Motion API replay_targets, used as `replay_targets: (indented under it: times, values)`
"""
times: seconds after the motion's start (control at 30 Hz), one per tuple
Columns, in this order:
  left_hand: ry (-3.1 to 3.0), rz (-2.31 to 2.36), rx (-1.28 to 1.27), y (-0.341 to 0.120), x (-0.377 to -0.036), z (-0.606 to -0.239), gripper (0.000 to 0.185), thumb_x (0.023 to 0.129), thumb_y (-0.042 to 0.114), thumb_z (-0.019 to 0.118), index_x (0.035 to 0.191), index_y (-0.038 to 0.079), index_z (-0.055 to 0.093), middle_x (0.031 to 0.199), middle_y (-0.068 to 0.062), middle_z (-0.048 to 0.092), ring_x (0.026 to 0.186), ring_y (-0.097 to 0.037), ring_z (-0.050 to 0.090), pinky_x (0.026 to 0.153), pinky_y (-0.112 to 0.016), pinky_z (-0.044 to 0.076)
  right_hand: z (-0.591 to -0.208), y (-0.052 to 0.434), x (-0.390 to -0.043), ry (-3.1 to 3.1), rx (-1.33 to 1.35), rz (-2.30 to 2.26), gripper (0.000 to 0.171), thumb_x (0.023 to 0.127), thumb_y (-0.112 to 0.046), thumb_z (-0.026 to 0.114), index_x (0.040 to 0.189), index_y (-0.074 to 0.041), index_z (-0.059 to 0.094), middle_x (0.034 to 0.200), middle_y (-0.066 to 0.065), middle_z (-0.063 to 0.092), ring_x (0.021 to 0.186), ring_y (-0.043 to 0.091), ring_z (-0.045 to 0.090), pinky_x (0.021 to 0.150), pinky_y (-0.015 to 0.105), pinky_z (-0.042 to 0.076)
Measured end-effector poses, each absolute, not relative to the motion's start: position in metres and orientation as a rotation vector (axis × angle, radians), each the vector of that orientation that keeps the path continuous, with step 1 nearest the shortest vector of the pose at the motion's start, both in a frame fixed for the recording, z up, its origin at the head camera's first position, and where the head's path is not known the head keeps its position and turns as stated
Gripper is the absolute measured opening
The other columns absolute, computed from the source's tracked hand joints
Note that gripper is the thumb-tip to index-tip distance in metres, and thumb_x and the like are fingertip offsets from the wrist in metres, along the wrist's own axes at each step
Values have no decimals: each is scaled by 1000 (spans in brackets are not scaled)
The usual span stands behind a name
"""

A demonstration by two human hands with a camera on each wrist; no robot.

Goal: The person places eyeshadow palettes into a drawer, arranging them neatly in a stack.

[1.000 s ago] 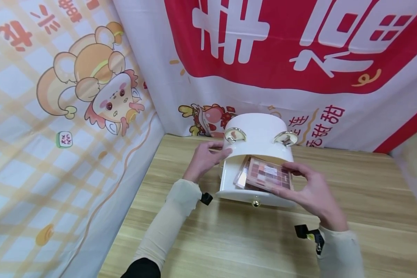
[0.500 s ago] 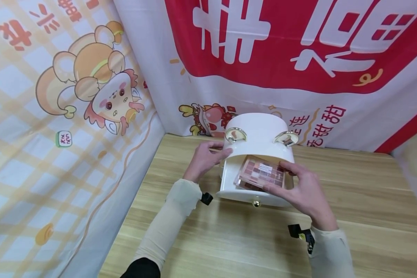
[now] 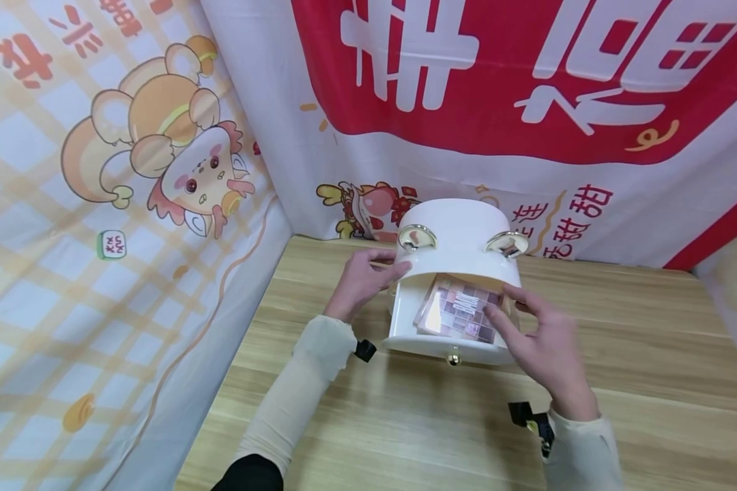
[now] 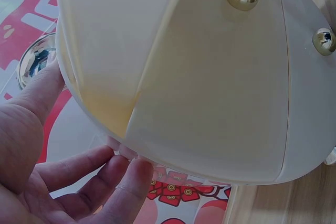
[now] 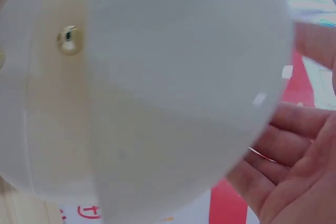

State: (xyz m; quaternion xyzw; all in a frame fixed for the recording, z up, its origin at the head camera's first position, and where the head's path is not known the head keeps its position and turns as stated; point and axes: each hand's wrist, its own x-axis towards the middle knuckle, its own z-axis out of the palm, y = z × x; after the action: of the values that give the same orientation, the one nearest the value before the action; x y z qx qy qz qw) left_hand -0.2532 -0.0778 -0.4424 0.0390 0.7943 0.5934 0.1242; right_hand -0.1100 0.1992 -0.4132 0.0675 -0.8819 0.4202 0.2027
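Note:
A white cosmetics drawer box (image 3: pixel 457 221) with two gold ring ears (image 3: pixel 416 237) stands on the table against the back cloth. Its top drawer (image 3: pixel 405 320), fitted with a gold knob (image 3: pixel 453 358), is pulled out. An eyeshadow palette (image 3: pixel 460 310) with a clear lid lies in that drawer, overlapping another clear-lidded case. My left hand (image 3: pixel 361 281) holds the box's left side, thumb on the front rim and fingers along the side. My right hand (image 3: pixel 546 344) is at the drawer's right side, thumb over the palette's right edge, the other fingers loosely bent.
The wood-grain table (image 3: pixel 430 423) extends in front of the box and to both sides. A printed cloth (image 3: pixel 368 164) hangs close behind, and a checked cloth wall (image 3: pixel 178 307) borders the left. In the left wrist view, a lower drawer with a gold knob (image 4: pixel 324 41) shows.
The right hand has moved left with the palette, lowered it into the drawer and let it go. Its thumb has since lifted toward the palette's right edge. The left hand has stayed put.

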Motion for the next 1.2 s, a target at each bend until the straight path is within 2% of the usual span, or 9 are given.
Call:
replay_targets:
  times: [0.1,0.17,0.33,0.5,0.8,0.93,1.1,1.2]
  values:
    - [2325,1721,102,-77,-253,-442,68,74,59,84,125,16,68,112,-1,68,95,-20,68,79,-38,60,-408,199,-104,-2343,112,1305,30,91,-15,76,117,0,71,112,14,72,95,22,68,72,19,56]
    - [2336,1709,96,-77,-253,-442,67,74,58,83,124,17,68,112,0,68,96,-19,68,79,-38,60,-404,198,-98,-2275,62,1436,25,94,-11,73,116,1,71,109,11,73,92,14,67,76,14,53]
    - [2343,1704,86,-76,-253,-441,67,74,60,83,124,17,69,113,1,68,96,-19,68,80,-40,59,-399,198,-85,-2046,21,1813,21,96,-1,66,113,12,67,102,15,73,88,19,71,77,22,58]
    - [2325,1723,72,-76,-253,-444,69,72,61,83,123,17,69,113,1,68,97,-20,68,85,-45,58,-402,202,-75,-1855,123,2034,20,97,8,60,110,23,61,97,20,73,83,23,73,75,29,59]
    - [2338,1716,67,-75,-254,-445,66,73,60,83,123,18,69,112,1,68,96,-19,68,77,-34,60,-407,200,-57,-1878,241,2069,18,97,12,56,109,24,60,97,23,73,83,24,74,76,32,60]
    - [2339,1712,62,-75,-253,-444,66,73,61,83,122,19,70,112,1,68,96,-19,68,77,-34,59,-407,200,-53,-1784,201,2098,18,97,14,55,109,26,59,96,24,72,81,26,73,75,33,60]
    - [2338,1715,54,-76,-253,-444,66,72,61,83,122,19,70,111,2,69,96,-19,68,78,-36,60,-409,201,-47,-1748,318,2161,17,96,19,50,108,28,57,95,29,71,83,28,73,76,34,60]
    - [2333,1716,76,-76,-254,-445,68,72,62,82,123,19,70,112,2,69,97,-19,68,80,-39,59,-413,198,-41,-1806,325,2177,17,98,16,50,109,26,59,97,27,71,85,29,73,76,34,60]
